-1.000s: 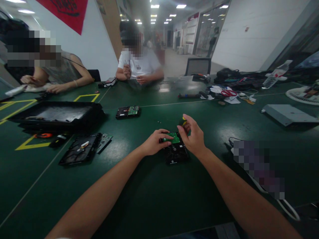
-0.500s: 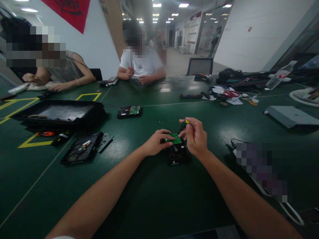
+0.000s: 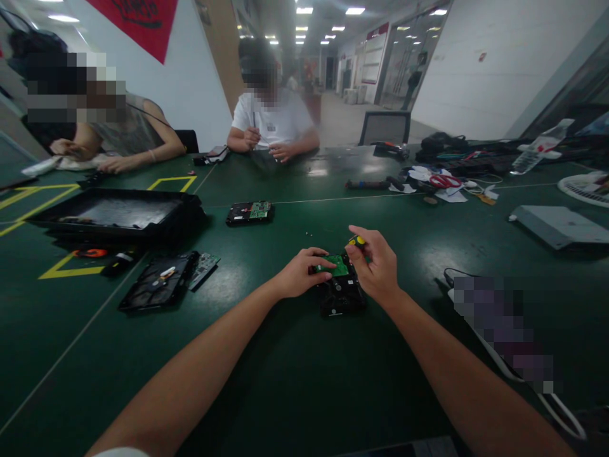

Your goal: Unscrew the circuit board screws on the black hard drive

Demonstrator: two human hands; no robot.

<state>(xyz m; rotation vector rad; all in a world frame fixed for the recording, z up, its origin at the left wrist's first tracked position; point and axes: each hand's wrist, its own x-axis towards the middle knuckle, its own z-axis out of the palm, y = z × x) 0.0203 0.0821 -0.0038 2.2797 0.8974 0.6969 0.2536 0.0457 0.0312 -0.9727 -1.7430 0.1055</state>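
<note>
Left hand (image 3: pixel 303 273): rests on the green board (image 3: pixel 339 264); cannot tell whether it grips
Right hand (image 3: pixel 379 266): pinches a yellow-black tool (image 3: pixel 358 241)
Hard drive (image 3: pixel 343 298): flat on the table (image 3: pixel 285 381)

Reaching forward with left forearm (image 3: pixel 204 362) and right forearm (image 3: pixel 457 368) bare, slanting inward from the lower edge toward mid-view. Holding left hand (image 3: pixel 304 273) low, back up, wrist roughly straight, with fingers stretched rightward and thumb spread apart below them. Holding right hand (image 3: pixel 379 263) a bit higher, just beside the left but not touching, with fingers bent and thumb opposed to index in a pinch grip.
</note>
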